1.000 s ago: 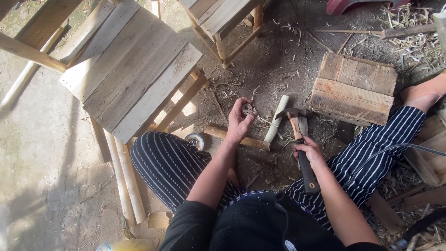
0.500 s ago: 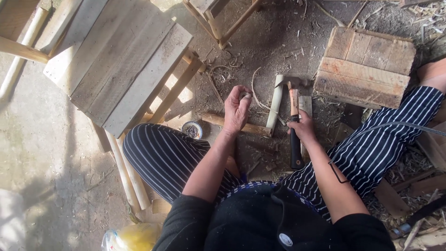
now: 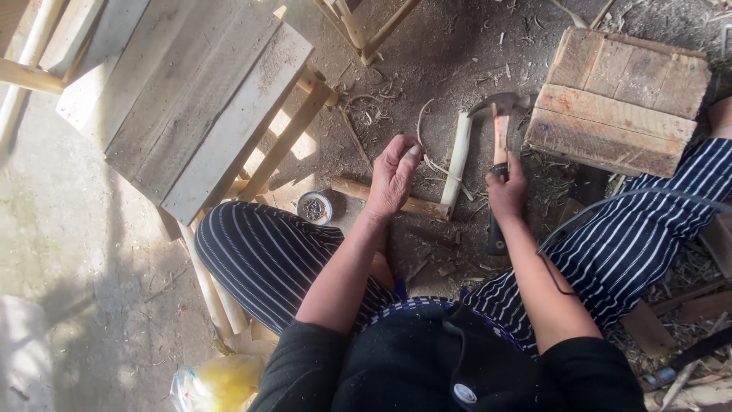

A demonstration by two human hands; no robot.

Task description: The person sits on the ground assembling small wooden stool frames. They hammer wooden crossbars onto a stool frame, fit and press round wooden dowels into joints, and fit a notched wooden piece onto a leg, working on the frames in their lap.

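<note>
From up here I look down on my right hand (image 3: 507, 191), which is wrapped around the dark grip of a claw hammer with a pale wooden shaft and a grey steel head (image 3: 499, 130) — fingers closed round the handle, the head pointing away from me and lying just beside the near edge of a low block of rough reddish-brown planks (image 3: 618, 99). My left hand (image 3: 393, 175) is raised over the dirt floor with the fingers bent and drawn together toward the thumb; something small may be pinched there, but I cannot tell from this view whether it holds anything. Between the two hands lies a short, peeled, pale round wooden stick (image 3: 457, 164), running roughly parallel to the hammer shaft and close to its left, with its near end touching a brown squared length of wood (image 3: 415, 204) that lies crosswise on the ground. The left fingertips hover just left of that pale stick, near it but not on it — the brown piece passes under the hand. A small round tin with dark contents (image 3: 314, 207) sits on the ground just left of the left wrist, beside my knee in striped dark trousers (image 3: 267, 259). A grey slatted wooden stool seat (image 3: 198, 99) fills the upper left, well apart from both hands. Thin shavings and curled strips (image 3: 427, 145) litter the dirt around the stick.
</note>
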